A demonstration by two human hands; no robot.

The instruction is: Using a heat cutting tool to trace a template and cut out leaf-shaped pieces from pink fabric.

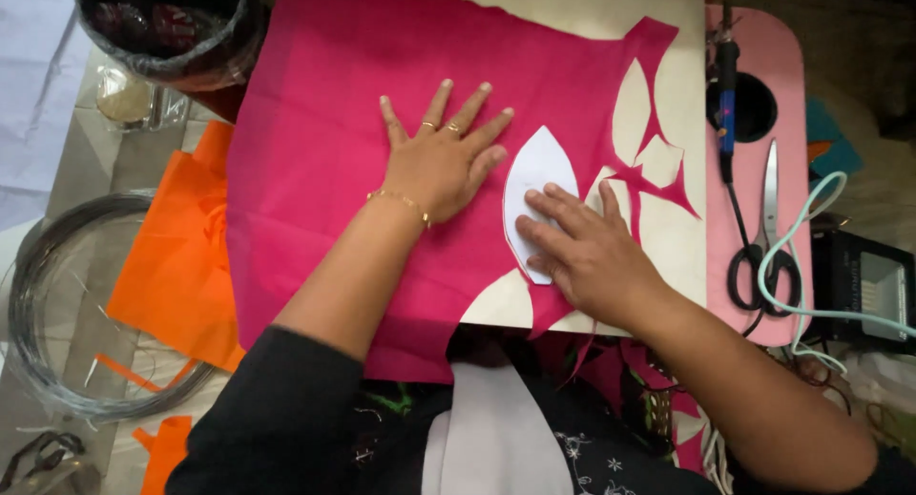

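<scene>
Fingers of the right hand lie flat and close together on a white leaf-shaped paper template, pinning its lower right edge; nothing is pinched. Left hand sits just left of the template, fingers spread wide, palm pressed on the pink fabric w/ nothing gripped.

Template lies on the pink fabric, toward its right part. Right of the template the fabric has several leaf-shaped cut-outs showing the cream board below. Further right of the template, on a pink pad: scissors, a blue-handled tool and a pale green cord. Left of the template, past the fabric edge: orange fabric, then a wire coil on the table.

Risks, as I judge: template is held at one edge only, so it could pivot or slide if pressure eases, and the shape would go off. Fabric may wrinkle btwn the hands. Template sits near existing cut-outs, so overlap could waste cloth.
</scene>
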